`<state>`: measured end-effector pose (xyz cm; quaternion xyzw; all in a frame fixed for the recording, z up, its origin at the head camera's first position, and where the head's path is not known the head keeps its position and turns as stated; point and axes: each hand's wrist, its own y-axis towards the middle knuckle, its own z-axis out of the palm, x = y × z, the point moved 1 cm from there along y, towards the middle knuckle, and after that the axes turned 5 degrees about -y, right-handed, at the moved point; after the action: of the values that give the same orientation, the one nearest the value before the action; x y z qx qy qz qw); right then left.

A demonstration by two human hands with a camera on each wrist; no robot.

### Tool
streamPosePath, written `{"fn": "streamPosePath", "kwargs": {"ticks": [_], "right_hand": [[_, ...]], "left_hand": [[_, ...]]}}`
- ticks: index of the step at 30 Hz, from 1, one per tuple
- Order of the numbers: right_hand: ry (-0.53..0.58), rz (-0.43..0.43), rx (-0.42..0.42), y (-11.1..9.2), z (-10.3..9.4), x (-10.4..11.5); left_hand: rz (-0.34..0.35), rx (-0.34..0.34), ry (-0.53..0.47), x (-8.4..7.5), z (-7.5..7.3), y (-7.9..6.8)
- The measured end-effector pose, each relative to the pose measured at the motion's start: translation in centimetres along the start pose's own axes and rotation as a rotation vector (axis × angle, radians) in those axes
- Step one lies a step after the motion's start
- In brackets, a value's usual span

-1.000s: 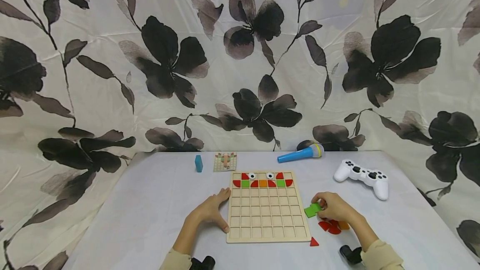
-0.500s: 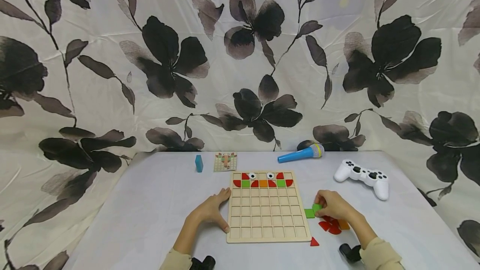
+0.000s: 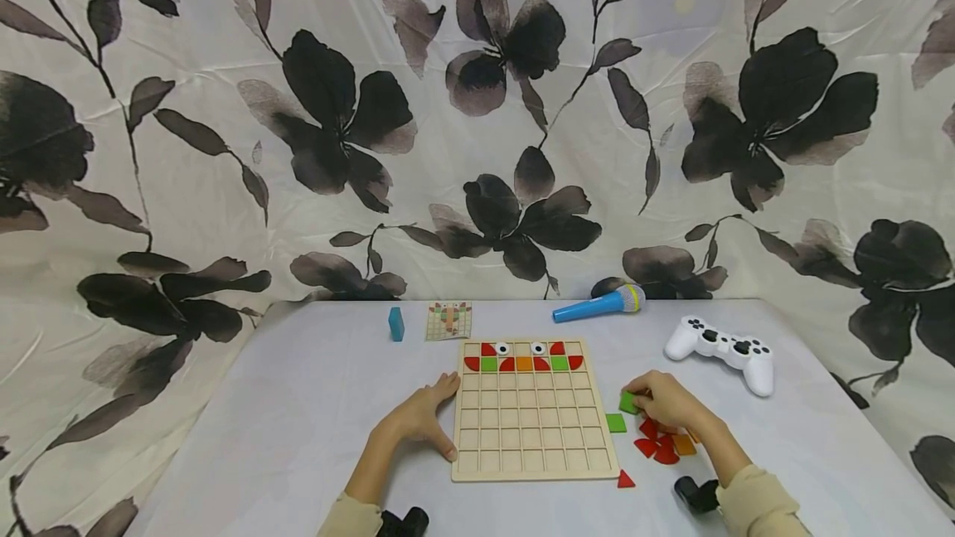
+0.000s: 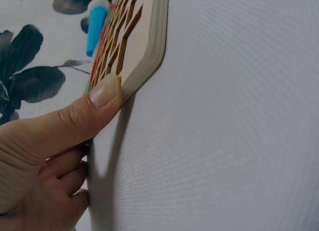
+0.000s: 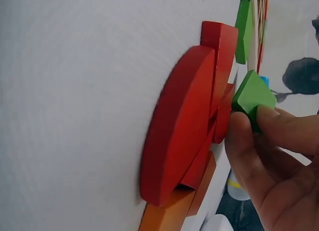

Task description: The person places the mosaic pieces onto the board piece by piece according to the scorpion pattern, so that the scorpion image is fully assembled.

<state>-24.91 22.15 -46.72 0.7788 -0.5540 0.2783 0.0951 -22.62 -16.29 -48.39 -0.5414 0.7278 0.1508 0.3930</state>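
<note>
A wooden grid board [image 3: 537,476] lies on the table, its top two rows holding red, green and orange pieces and two eye pieces. My left hand [image 3: 419,419] spreads along the board's left edge, thumb [image 4: 104,94] against the near corner. Right of the board, my right hand [image 3: 666,400] pinches a green square tile [image 5: 254,96] between thumb and fingers. Another green tile [image 3: 615,423] lies beside the board's right edge. Below the right hand sit loose red pieces [image 5: 182,121] and orange pieces [image 3: 684,443]. Near the board's lower right corner is a red triangle [image 3: 625,480].
Behind the board are a patterned card [image 3: 448,321] and a blue block [image 3: 395,324]. A blue toy microphone [image 3: 597,305] lies at the back edge. On the right rests a white game controller [image 3: 719,352]. A floral cloth [image 3: 418,255] hangs behind the table.
My right hand has lifted one green tile away from the other and drawn it slightly back, leaving the other by the board. The left hand stays in place.
</note>
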Motion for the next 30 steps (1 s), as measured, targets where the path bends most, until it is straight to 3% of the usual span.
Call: {"fn": "streamPosePath", "kwargs": {"ticks": [5, 10, 19, 30], "right_hand": [[0.095, -0.051, -0.006, 0.3, -0.4, 0.0], [0.147, -0.123, -0.065, 1.3, -0.4, 0.7], [0.083, -0.234, -0.173, 5.3, 1.0, 3.6], [0.015, -0.337, -0.112, 8.7, 3.1, 7.0]], "left_hand": [[0.005, -0.004, -0.003, -0.2, 0.0, 0.0], [0.010, -0.006, 0.001, -0.2, 0.0, -0.1], [0.022, -0.002, -0.007, -0.1, -0.1, 0.0], [0.036, -0.013, -0.001, 0.1, 0.1, -0.1]]}}
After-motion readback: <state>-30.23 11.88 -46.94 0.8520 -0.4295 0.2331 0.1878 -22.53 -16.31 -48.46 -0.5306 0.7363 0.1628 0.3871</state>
